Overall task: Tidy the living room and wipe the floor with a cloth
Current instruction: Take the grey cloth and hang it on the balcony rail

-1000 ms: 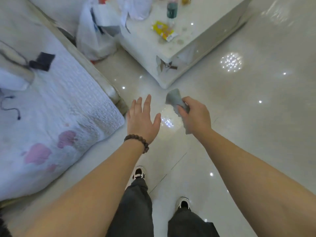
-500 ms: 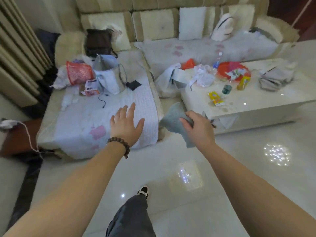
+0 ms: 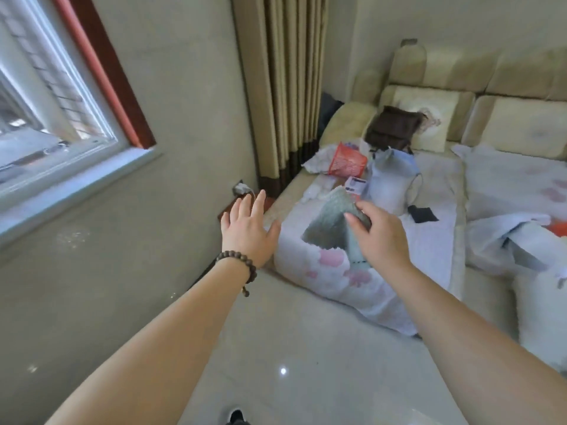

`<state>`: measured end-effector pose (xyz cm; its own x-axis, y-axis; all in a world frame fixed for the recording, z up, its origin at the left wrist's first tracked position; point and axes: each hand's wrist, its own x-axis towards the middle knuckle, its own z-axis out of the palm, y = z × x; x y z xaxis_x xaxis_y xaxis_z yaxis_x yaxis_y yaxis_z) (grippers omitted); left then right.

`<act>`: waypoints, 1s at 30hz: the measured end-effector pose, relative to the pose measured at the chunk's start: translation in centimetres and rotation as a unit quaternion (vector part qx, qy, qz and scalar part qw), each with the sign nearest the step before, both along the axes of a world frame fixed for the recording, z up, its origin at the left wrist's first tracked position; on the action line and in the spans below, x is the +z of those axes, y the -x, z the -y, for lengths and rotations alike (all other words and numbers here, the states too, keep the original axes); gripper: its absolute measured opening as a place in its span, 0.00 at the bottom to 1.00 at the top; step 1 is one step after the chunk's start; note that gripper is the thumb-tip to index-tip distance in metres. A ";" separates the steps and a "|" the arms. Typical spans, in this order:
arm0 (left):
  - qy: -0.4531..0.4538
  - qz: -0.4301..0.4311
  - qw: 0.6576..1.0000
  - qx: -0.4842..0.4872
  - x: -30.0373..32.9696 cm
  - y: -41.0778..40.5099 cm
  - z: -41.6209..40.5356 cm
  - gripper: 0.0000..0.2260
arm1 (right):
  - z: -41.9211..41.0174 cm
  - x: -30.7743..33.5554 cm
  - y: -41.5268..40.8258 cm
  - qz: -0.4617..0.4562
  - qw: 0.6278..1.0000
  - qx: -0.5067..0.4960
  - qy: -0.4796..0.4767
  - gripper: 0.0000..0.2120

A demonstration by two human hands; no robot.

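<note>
Fingers [image 3: 357, 217] of R hand [image 3: 380, 237] pinch grey cloth [image 3: 333, 223]; L hand [image 3: 247, 228] outstretched, fingers straight, spread, holding nothing.

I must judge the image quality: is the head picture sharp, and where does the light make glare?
Head view: motion blur softens the sofa clutter and the grey cloth in the right hand; small glare spots on the glossy floor; the window bends from wide-angle distortion.

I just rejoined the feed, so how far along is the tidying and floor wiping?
Nothing looks finished yet. In hand: the right hand grips the grey cloth in the air above the sofa, and the left hand is open and empty. Left to do: the red bag, the pale tote bag and the dark pouch still clutter the sofa, and the cloth is not on the floor.
</note>
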<state>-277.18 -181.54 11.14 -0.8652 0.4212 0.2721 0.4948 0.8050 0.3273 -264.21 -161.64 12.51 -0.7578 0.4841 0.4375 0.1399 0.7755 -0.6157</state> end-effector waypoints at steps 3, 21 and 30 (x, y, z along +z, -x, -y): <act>-0.014 -0.014 0.998 0.053 1.9 4.3 4.9 0.29 | 3.9 2.1 7.2 -0.020 0.998 0.059 -0.028 0.11; -0.007 -0.040 0.955 0.295 6.7 30.5 32.9 0.31 | 28.9 5.4 44.4 -0.068 0.958 0.277 -0.014 0.07; -0.007 -0.051 0.917 0.396 5.8 41.5 38.1 0.32 | 35.5 4.3 60.8 -0.055 0.918 0.392 0.027 0.05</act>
